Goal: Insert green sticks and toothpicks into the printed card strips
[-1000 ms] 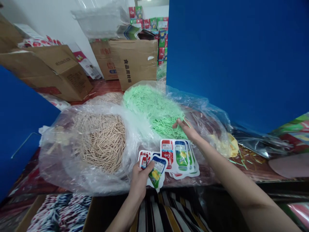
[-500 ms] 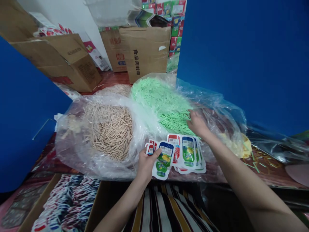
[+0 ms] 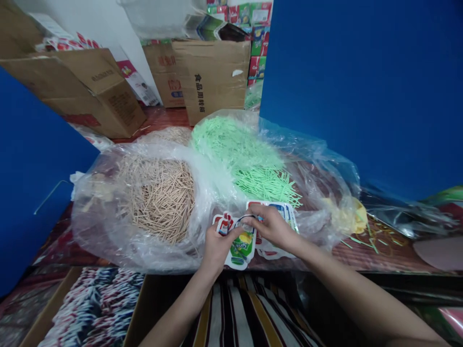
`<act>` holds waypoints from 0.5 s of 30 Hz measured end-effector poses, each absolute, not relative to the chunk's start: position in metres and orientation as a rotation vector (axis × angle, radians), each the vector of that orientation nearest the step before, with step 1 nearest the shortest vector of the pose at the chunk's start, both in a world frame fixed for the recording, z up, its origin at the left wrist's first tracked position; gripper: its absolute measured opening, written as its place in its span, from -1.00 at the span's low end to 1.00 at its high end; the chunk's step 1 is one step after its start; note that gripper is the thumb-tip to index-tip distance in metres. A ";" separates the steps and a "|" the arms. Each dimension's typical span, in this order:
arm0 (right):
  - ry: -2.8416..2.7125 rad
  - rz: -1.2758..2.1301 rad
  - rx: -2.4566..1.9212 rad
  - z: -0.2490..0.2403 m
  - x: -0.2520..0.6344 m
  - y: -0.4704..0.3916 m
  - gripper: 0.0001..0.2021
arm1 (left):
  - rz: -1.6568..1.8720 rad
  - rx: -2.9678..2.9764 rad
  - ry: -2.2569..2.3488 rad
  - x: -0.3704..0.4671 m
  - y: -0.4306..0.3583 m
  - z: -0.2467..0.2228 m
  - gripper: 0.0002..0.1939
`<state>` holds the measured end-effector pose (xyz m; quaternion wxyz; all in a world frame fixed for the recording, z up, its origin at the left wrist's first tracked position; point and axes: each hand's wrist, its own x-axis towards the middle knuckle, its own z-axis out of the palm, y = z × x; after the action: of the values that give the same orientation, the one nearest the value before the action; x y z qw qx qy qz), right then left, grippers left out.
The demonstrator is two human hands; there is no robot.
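My left hand (image 3: 217, 245) grips a few flat bottle-shaped packets, thumb on top. Foremost is a green Sprite packet (image 3: 243, 245) with a lemon picture; a red one (image 3: 224, 223) shows behind it. My right hand (image 3: 269, 225) is closed at the Sprite packet's top edge, which looks bent up. Whatever its fingertips pinch is hidden. Under and behind this hand lie more packets (image 3: 275, 206), red and blue-green, on the table. Just beyond them, thin green sticks (image 3: 265, 185) spill from a clear plastic bag.
Tan sticks (image 3: 168, 202) fill another clear bag (image 3: 104, 236) at left. A carton (image 3: 135, 308) of upright packets sits below the table edge. Cardboard boxes (image 3: 213, 77) stand behind, between blue panels (image 3: 361, 86). Loose green bits and rubber bands lie at right on the table (image 3: 394, 255).
My right hand has come from the green sticks back to the top of the Sprite packet. My left hand keeps its hold. The view has shifted slightly.
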<state>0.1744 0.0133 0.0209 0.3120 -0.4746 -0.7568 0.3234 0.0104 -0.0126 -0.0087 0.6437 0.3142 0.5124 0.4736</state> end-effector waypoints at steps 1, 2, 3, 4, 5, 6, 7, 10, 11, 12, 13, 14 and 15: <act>-1.981 0.840 -1.251 0.020 0.173 0.012 -0.67 | 1.084 0.741 1.172 0.010 -0.013 -0.009 -0.71; -1.963 0.822 -1.254 0.019 0.172 0.011 -0.65 | 1.093 0.766 1.178 0.010 -0.012 -0.009 -0.72; -1.946 0.813 -1.257 0.018 0.171 0.010 -0.64 | 1.103 0.788 1.185 0.010 -0.012 -0.009 -0.72; -1.931 0.828 -1.252 0.019 0.170 0.008 -0.63 | 1.108 0.805 1.186 0.009 -0.012 -0.009 -0.72; -1.921 0.866 -1.234 0.019 0.171 0.008 -0.63 | 1.106 0.813 1.179 0.009 -0.013 -0.010 -0.72; -1.914 0.922 -1.200 0.021 0.173 0.008 -0.65 | 1.096 0.809 1.165 0.009 -0.013 -0.010 -0.71; -1.905 0.979 -1.166 0.023 0.178 0.011 -0.68 | 1.082 0.794 1.153 0.009 -0.014 -0.010 -0.70; -1.902 0.945 -1.246 0.026 0.205 0.033 -0.72 | 1.060 0.722 1.153 0.007 -0.016 -0.010 -0.68; -1.936 0.792 -1.384 0.025 0.217 0.045 -0.74 | 1.065 0.702 1.161 0.007 -0.017 -0.010 -0.67; -2.024 0.582 -1.579 0.023 0.229 0.058 -0.77 | 1.070 0.690 1.165 0.007 -0.018 -0.011 -0.67; -2.133 0.369 -1.793 0.019 0.240 0.071 -0.79 | 1.074 0.685 1.162 0.007 -0.018 -0.011 -0.68; -2.167 0.317 -1.877 0.014 0.249 0.083 -0.83 | 1.076 0.686 1.153 0.007 -0.019 -0.012 -0.68; -2.194 0.304 -1.924 0.008 0.256 0.094 -0.86 | 1.076 0.689 1.146 0.007 -0.019 -0.012 -0.68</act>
<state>0.2564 0.0940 0.0079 0.1034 -0.6523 -0.7438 0.1030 0.0075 -0.0193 -0.0121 0.6538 0.3038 0.5050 0.4746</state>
